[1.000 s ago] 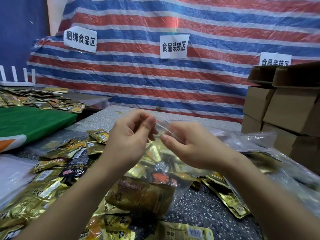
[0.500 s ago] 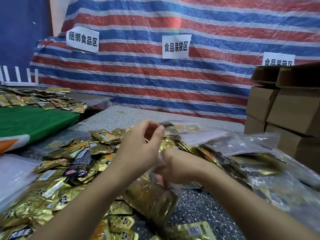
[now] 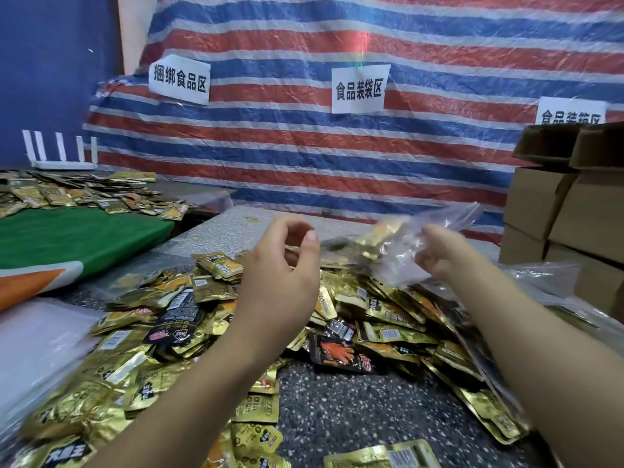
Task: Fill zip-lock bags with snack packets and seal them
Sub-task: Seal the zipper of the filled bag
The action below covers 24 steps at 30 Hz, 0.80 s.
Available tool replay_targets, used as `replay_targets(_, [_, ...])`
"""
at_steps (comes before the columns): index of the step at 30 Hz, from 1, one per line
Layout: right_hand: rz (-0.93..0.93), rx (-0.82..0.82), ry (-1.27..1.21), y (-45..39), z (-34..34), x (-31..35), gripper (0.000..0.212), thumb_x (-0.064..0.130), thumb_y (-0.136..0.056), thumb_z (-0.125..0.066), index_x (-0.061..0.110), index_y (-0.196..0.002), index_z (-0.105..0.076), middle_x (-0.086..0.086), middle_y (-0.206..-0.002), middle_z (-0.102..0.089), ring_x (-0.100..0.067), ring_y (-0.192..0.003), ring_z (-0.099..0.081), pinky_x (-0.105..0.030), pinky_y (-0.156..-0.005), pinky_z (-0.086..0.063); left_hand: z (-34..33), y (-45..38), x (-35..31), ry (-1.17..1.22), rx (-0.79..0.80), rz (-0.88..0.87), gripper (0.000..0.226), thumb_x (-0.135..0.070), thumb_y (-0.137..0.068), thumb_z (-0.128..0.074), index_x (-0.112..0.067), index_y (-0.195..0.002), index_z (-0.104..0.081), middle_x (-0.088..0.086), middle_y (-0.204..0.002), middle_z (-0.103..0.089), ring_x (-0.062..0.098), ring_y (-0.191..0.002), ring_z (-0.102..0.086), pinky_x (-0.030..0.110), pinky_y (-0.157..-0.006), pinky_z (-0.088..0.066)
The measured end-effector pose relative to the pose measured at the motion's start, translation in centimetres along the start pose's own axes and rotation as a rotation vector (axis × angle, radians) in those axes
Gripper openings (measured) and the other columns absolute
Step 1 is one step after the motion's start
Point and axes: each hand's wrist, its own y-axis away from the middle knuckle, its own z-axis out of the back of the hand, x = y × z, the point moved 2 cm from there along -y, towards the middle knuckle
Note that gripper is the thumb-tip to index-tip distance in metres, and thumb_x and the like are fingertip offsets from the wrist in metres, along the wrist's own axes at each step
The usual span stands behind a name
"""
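Nearest the camera, loose snack packets (image 3: 256, 408) lie on the dark speckled table (image 3: 354, 413) — mostly gold foil, with a black one showing an orange hand print (image 3: 337, 354) near the middle. The heap spreads from the lower left edge across to the right forearm and rises toward the middle of the table. At the left edge lies a stack of clear plastic sheets or bags (image 3: 37, 336), too blurred to tell which.

Above the heap, the left hand (image 3: 280, 265) is raised with its fingers loosely curled and apart, thumb and forefinger not meeting; it holds nothing. Well to its right, the right hand (image 3: 442, 251) grips a clear zip-lock bag (image 3: 405, 244) with gold packets inside, lifted off the heap and blurred; its fingers are curled into the plastic, though whether the bag's strip is sealed cannot be told.

Further left, a green cloth (image 3: 77, 238) covers a lower surface, and beyond it more packets (image 3: 77, 194) are scattered in front of a white rack (image 3: 60, 153). On the right stand stacked cardboard boxes (image 3: 574, 211). At the back hangs a red, white and blue striped tarp (image 3: 337, 153) — three white paper signs (image 3: 359, 86) with Chinese characters are stuck to it.
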Motion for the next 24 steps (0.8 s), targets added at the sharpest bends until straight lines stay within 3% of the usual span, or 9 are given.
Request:
replay_targets(6, [-0.106,-0.05,0.003,-2.6,2.1,-4.3,0.04,0.018,-0.103,-0.051,0.001,-0.138,-0.044,-0.019,-0.127,-0.059,-0.019,-0.075,-0.057,-0.033,-0.07,-0.058,-0.6,0.4,0.2,0.006,0.057,0.008,0.011,-0.033,-0.099,-0.051,-0.037,-0.09,-0.056,-0.01,-0.083,-0.065,0.012,-0.069,-0.064,0.03,-0.059,-0.054])
replay_targets(9, [-0.098,-0.059,-0.044,-2.5,2.3,-4.0,0.026,0.017,-0.104,-0.048,0.002,-0.124,-0.05,-0.016,-0.116,-0.063,-0.016,-0.068,-0.057,-0.026,-0.057,-0.056,-0.7,0.4,0.3,-0.001,0.065,0.008,0.012,-0.032,-0.099,-0.051,-0.036,-0.09,-0.057,-0.009,-0.082,-0.065,0.014,-0.069,-0.065,0.032,-0.06,-0.055])
replay_targets(12, [-0.11,-0.07,-0.158,-3.0,2.7,-2.7,0.014,0.013,-0.104,-0.044,0.003,-0.109,-0.053,-0.014,-0.123,-0.06,-0.018,-0.091,-0.066,-0.029,-0.084,-0.058,-0.7,0.5,0.3,0.015,0.071,0.013,0.012,-0.032,-0.099,-0.051,-0.035,-0.09,-0.057,-0.009,-0.082,-0.065,0.017,-0.069,-0.065,0.035,-0.06,-0.055])
replay_targets(14, [-0.086,-0.052,-0.361,-3.5,3.3,-1.4,0.031,0.017,-0.107,-0.039,0.002,-0.133,-0.048,-0.017,-0.134,-0.058,-0.022,-0.11,-0.066,-0.028,-0.099,-0.053,-0.7,0.5,0.4,0.009,0.075,0.017,0.011,-0.032,-0.099,-0.051,-0.035,-0.091,-0.057,-0.01,-0.082,-0.065,0.017,-0.07,-0.065,0.036,-0.061,-0.056])
replay_targets(16, [-0.037,-0.058,-0.565,-3.8,4.0,-0.6,0.049,0.025,-0.108,-0.035,0.01,-0.154,-0.026,-0.022,-0.14,-0.054,-0.025,-0.118,-0.065,-0.028,-0.098,-0.053,-0.8,0.5,0.4,0.004,0.084,0.02,0.011,-0.032,-0.099,-0.051,-0.036,-0.091,-0.058,-0.011,-0.083,-0.065,0.017,-0.07,-0.065,0.037,-0.062,-0.056])
replay_targets(18, [0.028,-0.105,-0.623,-3.8,4.6,-0.2,0.055,0.028,-0.109,-0.033,0.011,-0.158,-0.015,-0.022,-0.15,-0.045,-0.025,-0.129,-0.057,-0.031,-0.105,-0.047,-0.8,0.5,0.5,0.005,0.09,0.02,0.012,-0.032,-0.099,-0.051,-0.037,-0.091,-0.057,-0.013,-0.084,-0.065,0.017,-0.069,-0.065,0.037,-0.061,-0.056])
replay_targets(20, [0.059,-0.177,-0.537,-3.9,4.7,-0.4,0.054,0.025,-0.109,-0.035,0.006,-0.156,-0.018,-0.022,-0.153,-0.04,-0.026,-0.135,-0.051,-0.033,-0.111,-0.042,-0.8,0.5,0.6,0.003,0.091,0.021,0.012,-0.032,-0.099,-0.051,-0.037,-0.09,-0.057,-0.014,-0.085,-0.065,0.018,-0.068,-0.065,0.037,-0.061,-0.055])
replay_targets(22, [0.063,-0.269,-0.412,-3.7,4.6,-0.8,0.049,0.019,-0.107,-0.041,0.001,-0.151,-0.028,-0.021,-0.144,-0.05,-0.025,-0.125,-0.059,-0.03,-0.103,-0.049,-0.9,0.5,0.6,-0.004,0.09,0.019,0.012,-0.032,-0.1,-0.051,-0.035,-0.09,-0.058,-0.014,-0.084,-0.065,0.017,-0.068,-0.065,0.036,-0.061,-0.055])
replay_targets(24, [0.08,-0.379,-0.33,-3.3,4.5,-1.1,0.044,0.016,-0.103,-0.049,0.002,-0.144,-0.04,-0.014,-0.126,-0.062,-0.018,-0.102,-0.064,-0.024,-0.083,-0.054,-1.0,0.5,0.7,-0.02,0.1,0.008,0.013,-0.031,-0.1,-0.051,-0.034,-0.089,-0.058,-0.015,-0.084,-0.064,0.017,-0.068,-0.064,0.035,-0.061,-0.054])
